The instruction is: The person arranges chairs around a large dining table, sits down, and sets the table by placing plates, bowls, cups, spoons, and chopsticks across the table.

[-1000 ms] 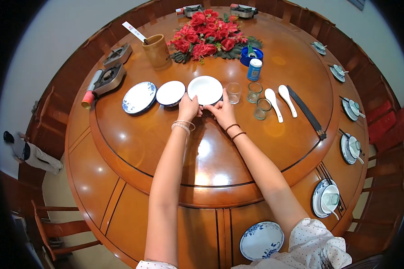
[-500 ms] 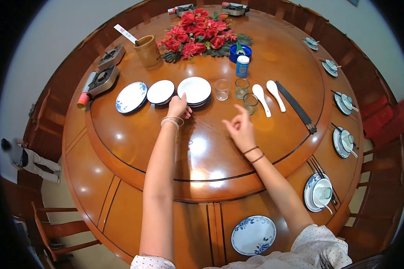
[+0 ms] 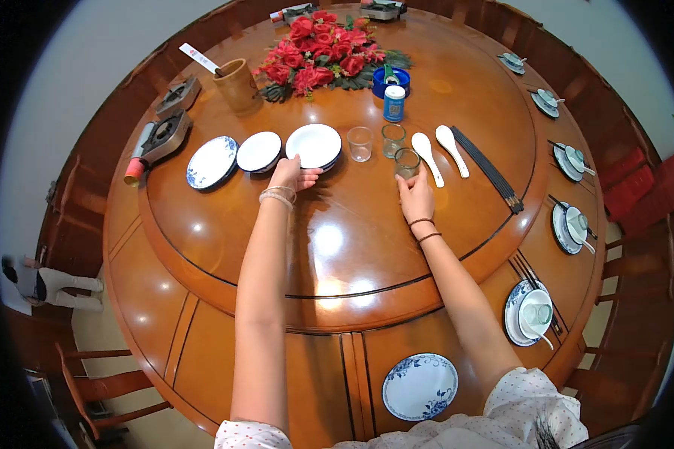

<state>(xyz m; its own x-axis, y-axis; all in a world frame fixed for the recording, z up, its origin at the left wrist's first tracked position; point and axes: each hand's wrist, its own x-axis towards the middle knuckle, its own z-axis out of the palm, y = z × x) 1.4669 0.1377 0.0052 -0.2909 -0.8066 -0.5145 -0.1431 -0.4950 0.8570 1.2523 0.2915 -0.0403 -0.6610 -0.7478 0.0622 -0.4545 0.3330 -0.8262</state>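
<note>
At the near rim of a white bowl (image 3: 314, 144), the top one of a stack, is my left hand (image 3: 295, 176). Its thumb lies over the rim, and its fingers reach along the underside. My right hand (image 3: 416, 196) grips the nearest small glass (image 3: 407, 160) between thumb and fingers. Just behind stand two more glasses, one clear (image 3: 360, 144) and one greenish (image 3: 393, 141). To their right lie two white spoons (image 3: 427, 160) and a bundle of dark chopsticks (image 3: 487, 168). Left of the bowls are a stack of smaller white dishes (image 3: 259, 152) and blue-patterned plates (image 3: 211, 162).
A blue-patterned plate (image 3: 420, 387) lies at the near table edge. Place settings (image 3: 528, 313) line the right side. Red flowers (image 3: 314, 56), a blue-labelled container (image 3: 394, 105), a wooden holder (image 3: 237, 84) and portable stoves (image 3: 165, 135) stand farther back. A person (image 3: 45, 283) is at far left.
My right hand has moved forward from a pointing pose and closed on the nearest glass. My left hand's fingers have stretched further along under the bowl's rim. The view has shifted slightly.
</note>
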